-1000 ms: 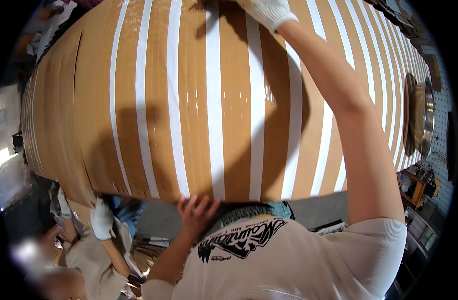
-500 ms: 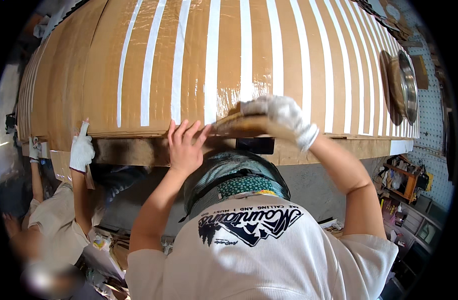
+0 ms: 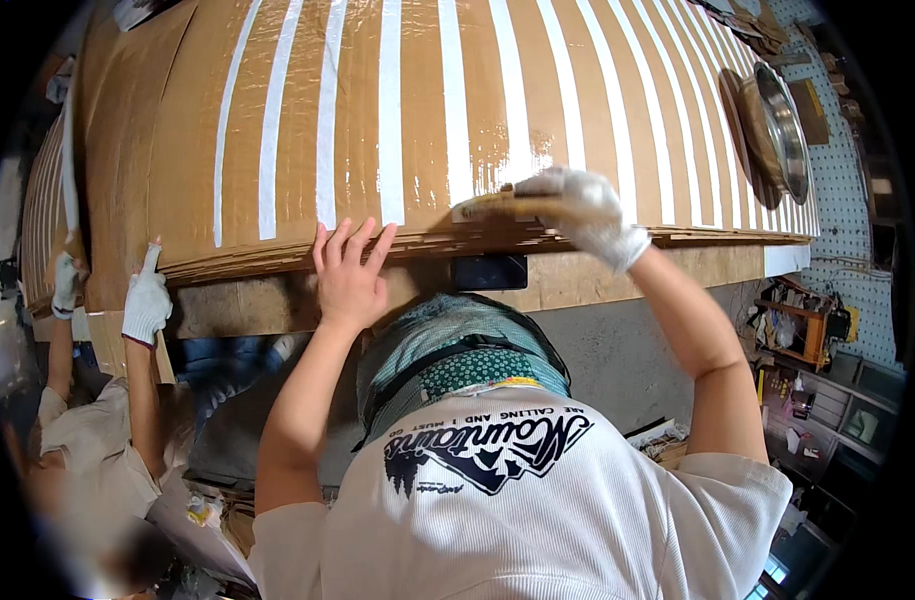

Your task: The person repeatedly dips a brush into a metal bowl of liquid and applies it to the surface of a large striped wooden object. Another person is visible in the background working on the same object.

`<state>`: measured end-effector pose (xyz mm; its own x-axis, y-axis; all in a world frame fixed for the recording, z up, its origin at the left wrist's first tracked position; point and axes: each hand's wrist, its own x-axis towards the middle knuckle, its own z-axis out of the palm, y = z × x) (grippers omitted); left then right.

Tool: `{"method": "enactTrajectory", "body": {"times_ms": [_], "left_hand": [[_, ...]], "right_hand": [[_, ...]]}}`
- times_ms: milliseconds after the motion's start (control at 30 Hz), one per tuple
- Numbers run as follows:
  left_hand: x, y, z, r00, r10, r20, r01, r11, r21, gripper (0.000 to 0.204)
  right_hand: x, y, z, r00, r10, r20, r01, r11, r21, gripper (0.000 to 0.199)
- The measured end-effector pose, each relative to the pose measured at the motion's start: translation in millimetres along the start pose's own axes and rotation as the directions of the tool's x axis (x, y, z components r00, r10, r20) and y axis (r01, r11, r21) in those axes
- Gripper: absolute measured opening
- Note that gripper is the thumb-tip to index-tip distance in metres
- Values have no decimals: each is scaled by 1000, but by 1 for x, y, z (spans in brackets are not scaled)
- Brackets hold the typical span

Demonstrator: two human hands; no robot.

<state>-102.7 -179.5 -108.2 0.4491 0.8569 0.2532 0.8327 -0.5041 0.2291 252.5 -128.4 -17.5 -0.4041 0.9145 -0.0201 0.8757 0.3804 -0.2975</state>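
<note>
1. Two hands of the wearer are at the near edge of a big stack of cardboard sheets (image 3: 308, 110), which lies on a wooden bench (image 3: 618, 275).
2. The left hand (image 3: 350, 275) is bare and unclenched, with fingers spread. It presses flat on the edge of the cardboard and grasps nothing.
3. The right hand (image 3: 583, 210) wears a white glove and is clenched around a brush (image 3: 493, 203). The brush lies near the edge of the top sheet, to the right of the left hand, and it points to the left.
4. White stripes (image 3: 390, 110) run from the near edge to the far side of the top sheet. The surface next to the brush looks wet and shiny.
5. A round metal bowl (image 3: 778, 130) lies far right on the cardboard.
6. At the left, a second person holds the left end of the stack with two gloved hands, one (image 3: 146, 300) near and one (image 3: 66, 280) further left.
7. Shelves with tools (image 3: 808, 330) stand at the right, below the bench.
</note>
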Motion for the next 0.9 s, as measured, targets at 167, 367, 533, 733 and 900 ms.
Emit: {"method": "enactTrajectory", "body": {"times_ms": [167,367,533,733,900], "left_hand": [[9,-3,-10,997,28,66,-30,999,32,82],[22,9,-26,979,-25,200,14,998,55,83],[36,14,-32,959,-35,280,29,999,22,89],[36,13,-24,956,-13,292,-4,998,58,78],[32,7,-23,957,23,288,-54,994,98,65]], "right_hand": [[34,27,1,900,-97,-424,101,995,-11,26],[20,-2,-26,973,173,156,-210,941,267,34],[94,49,-45,899,422,118,-437,877,199,42],[233,141,-48,930,330,-159,-303,937,173,45],[370,200,-63,889,386,-246,-386,921,51,44]]}}
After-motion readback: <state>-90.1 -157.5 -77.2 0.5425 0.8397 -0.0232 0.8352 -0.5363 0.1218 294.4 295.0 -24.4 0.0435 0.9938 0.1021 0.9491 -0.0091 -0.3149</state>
